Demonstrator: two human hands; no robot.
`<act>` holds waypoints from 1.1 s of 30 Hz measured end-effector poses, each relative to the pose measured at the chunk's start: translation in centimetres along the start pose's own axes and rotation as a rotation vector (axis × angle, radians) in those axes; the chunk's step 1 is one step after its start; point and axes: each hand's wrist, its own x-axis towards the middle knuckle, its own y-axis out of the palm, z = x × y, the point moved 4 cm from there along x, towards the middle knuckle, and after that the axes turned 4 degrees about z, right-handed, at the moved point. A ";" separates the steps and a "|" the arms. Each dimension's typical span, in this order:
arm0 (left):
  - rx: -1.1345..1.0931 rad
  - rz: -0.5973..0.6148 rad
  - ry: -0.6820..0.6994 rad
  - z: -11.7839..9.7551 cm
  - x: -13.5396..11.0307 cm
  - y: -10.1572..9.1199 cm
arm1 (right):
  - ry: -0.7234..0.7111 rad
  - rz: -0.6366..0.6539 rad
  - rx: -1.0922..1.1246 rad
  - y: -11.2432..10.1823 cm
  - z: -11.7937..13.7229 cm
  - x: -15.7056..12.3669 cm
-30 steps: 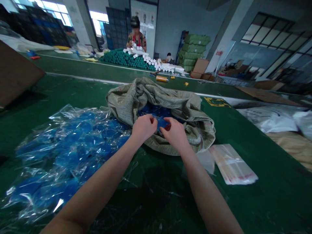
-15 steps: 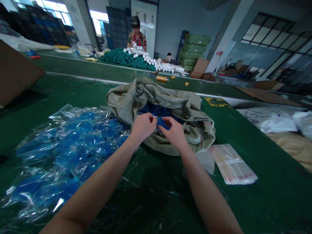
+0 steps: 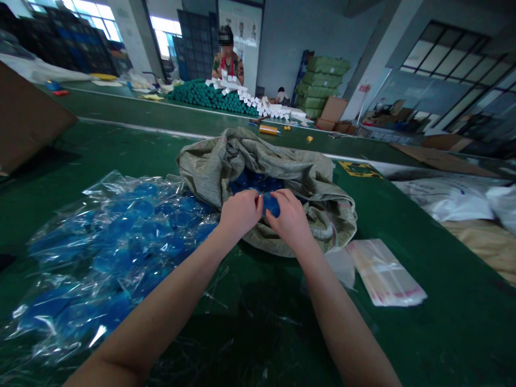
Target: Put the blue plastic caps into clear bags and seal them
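Between my two hands is a blue piece (image 3: 271, 204), roundish and smooth; its exact kind I cannot make out. My left hand (image 3: 243, 210) pinches its left side, and my right hand (image 3: 287, 216) grips it from the right with thumb and fingers. Both hands are over the front of an open grey-green woven sack (image 3: 209, 164) with a rolled-down rim. More blue pieces (image 3: 256, 181) lie inside the sack. To the left spreads a heap of blue pieces in clear plastic bags (image 3: 137, 231). A stack of flat clear bags (image 3: 387, 271) lies to the right.
The green table (image 3: 455, 322) has plastic scraps near my arms. A cardboard box (image 3: 28, 118) stands at left. Across a pale ledge are green rolls (image 3: 209, 98), white boxes (image 3: 278, 110), an orange cylinder (image 3: 269, 130) and a person (image 3: 228, 63). White sacks (image 3: 447, 199) are at right.
Both hands have shifted slightly right, still on the blue piece, which now shows more of its round face. The sack and the heap stay in place.
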 end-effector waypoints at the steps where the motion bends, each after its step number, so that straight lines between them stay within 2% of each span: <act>1: 0.008 0.008 0.002 -0.1 -0.1 0.0 | 0.003 0.009 0.001 -0.2 0.0 0.0; 9: -0.101 0.097 -0.016 0.1 0.4 0.2 | -0.038 0.079 0.091 -1.4 0.8 -0.1; 18: -0.031 0.096 -0.036 -0.8 -0.4 0.4 | 0.064 -0.146 0.132 -2.1 -0.3 0.1; 21: -0.029 0.106 -0.035 -1.1 -0.6 0.6 | 0.077 -0.174 0.126 -1.9 -0.5 0.1; 24: -0.140 0.135 -0.006 -1.0 -0.3 0.8 | 0.124 -0.165 0.170 -1.9 -1.0 0.2; 29: -0.456 0.160 -0.007 -0.2 0.6 0.9 | 0.236 -0.136 0.351 -1.9 -1.7 0.1; 33: -0.536 0.142 -0.031 0.1 0.9 0.9 | 0.329 -0.061 0.398 -1.7 -2.0 0.1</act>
